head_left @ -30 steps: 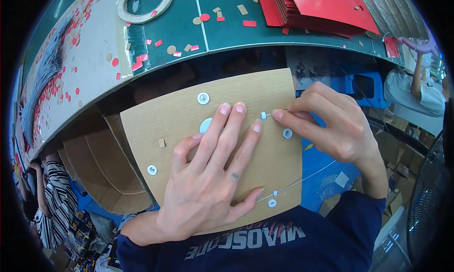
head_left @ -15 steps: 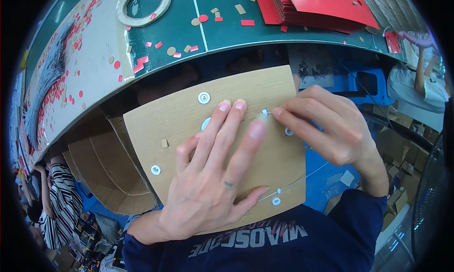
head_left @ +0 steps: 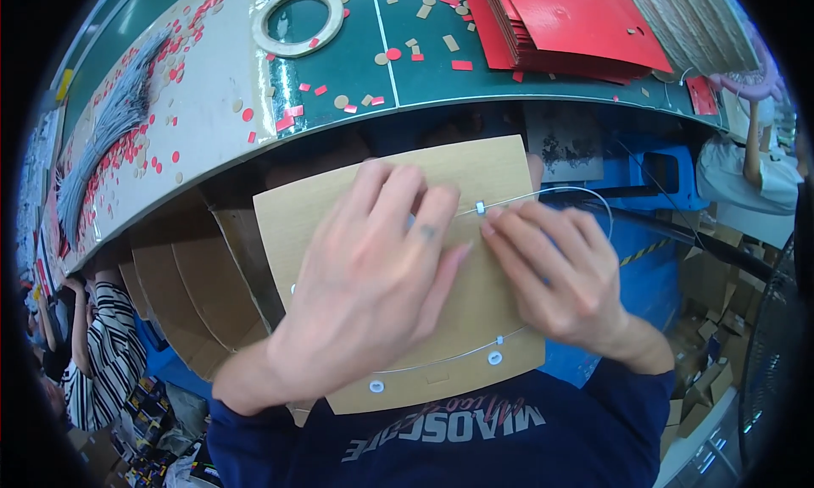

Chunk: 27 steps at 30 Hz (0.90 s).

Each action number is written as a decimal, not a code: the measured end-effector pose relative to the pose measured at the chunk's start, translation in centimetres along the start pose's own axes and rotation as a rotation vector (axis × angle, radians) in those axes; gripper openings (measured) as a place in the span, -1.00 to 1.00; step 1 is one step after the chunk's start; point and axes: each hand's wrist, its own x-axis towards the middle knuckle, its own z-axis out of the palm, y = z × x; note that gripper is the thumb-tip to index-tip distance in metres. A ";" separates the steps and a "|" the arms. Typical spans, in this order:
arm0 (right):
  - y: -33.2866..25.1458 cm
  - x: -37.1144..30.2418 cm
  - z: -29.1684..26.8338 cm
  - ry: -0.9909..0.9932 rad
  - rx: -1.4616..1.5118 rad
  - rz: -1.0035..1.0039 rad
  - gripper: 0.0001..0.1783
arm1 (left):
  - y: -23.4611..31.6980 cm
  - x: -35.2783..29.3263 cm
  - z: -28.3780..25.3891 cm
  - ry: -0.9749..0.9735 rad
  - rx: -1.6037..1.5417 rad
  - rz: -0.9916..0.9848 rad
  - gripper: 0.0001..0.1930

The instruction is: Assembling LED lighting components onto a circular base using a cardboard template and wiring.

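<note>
A tan cardboard panel (head_left: 458, 318) lies across my lap, bearing several round white eyelets (head_left: 495, 358) and small white clips (head_left: 500, 340). A thin pale cord (head_left: 585, 189) runs through the upper clip (head_left: 481, 207) and loops out beyond the panel's right edge. My right hand (head_left: 564, 272) has its thumb and forefinger pinched just below that clip; what lies between them is hidden. Over the panel's middle, my left hand (head_left: 373, 259) is curled in with its thumb pointing toward the clip. Its fingertips are out of sight near the cord's left part. Another cord crosses the lower panel.
Ahead stands a green-topped table (head_left: 424, 89) with a tape roll (head_left: 298, 20), a stack of red sheets (head_left: 577, 30), a grey cord bundle (head_left: 110, 123) and scattered scraps. An open carton (head_left: 186, 293) sits left, a black fan (head_left: 772, 344) right. Other people are at both sides.
My left hand, flat with fingers stretched out, has curled inward. My right hand has moved slightly left to the upper clip, and the cord's loop now shows at the right.
</note>
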 end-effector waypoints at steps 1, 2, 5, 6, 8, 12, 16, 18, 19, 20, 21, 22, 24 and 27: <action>-0.7 -0.5 0.7 0.038 -0.028 0.003 -0.57 | 0.0 0.8 -0.1 -0.067 0.164 0.033 -0.50; -1.1 -0.8 1.1 0.077 -0.054 0.012 -0.56 | -0.1 1.4 -0.1 -0.140 0.330 0.066 -0.67; -2.0 -0.5 1.2 0.065 -0.067 0.072 -0.55 | -1.0 2.0 0.2 -0.155 0.365 0.185 -0.86; -2.2 -0.3 1.2 0.066 -0.067 0.106 -0.56 | -1.2 2.0 0.5 -0.156 0.362 0.188 -0.86; -2.5 -0.2 1.4 0.071 -0.085 0.121 -0.58 | -1.7 1.9 1.0 -0.059 0.343 0.269 -0.86; -2.5 0.0 1.0 0.043 -0.134 0.165 -0.61 | -2.4 2.1 0.4 -0.077 0.279 0.292 -0.83; -0.6 -0.8 0.9 0.051 -0.109 0.172 -0.59 | -4.3 0.4 -1.9 0.002 0.238 0.275 -0.83; -0.1 -0.9 0.9 0.012 -0.117 0.198 -0.56 | -5.7 -0.7 -2.5 0.022 0.103 0.170 -0.82; 0.1 -0.7 0.6 0.007 -0.085 0.214 -0.55 | -6.6 -0.9 -2.7 -0.001 0.007 0.153 -0.83; 0.2 0.0 0.1 0.017 -0.071 0.211 -0.55 | -6.7 -1.1 -2.7 -0.006 0.021 0.144 -0.83; 0.4 0.9 -0.4 0.016 0.013 0.217 -0.55 | -6.8 -1.3 -2.5 0.028 -0.023 0.144 -0.82; 0.7 1.7 -0.5 0.015 0.097 0.222 -0.55 | -6.9 -1.5 -2.3 0.061 -0.065 0.145 -0.82; 0.5 3.5 0.7 0.088 0.191 0.224 -0.55 | -6.8 -1.7 -1.9 0.065 -0.077 0.143 -0.84; 0.1 4.8 3.2 0.144 0.496 0.134 -0.59 | -7.3 -2.6 -0.9 0.258 -0.157 0.111 -0.85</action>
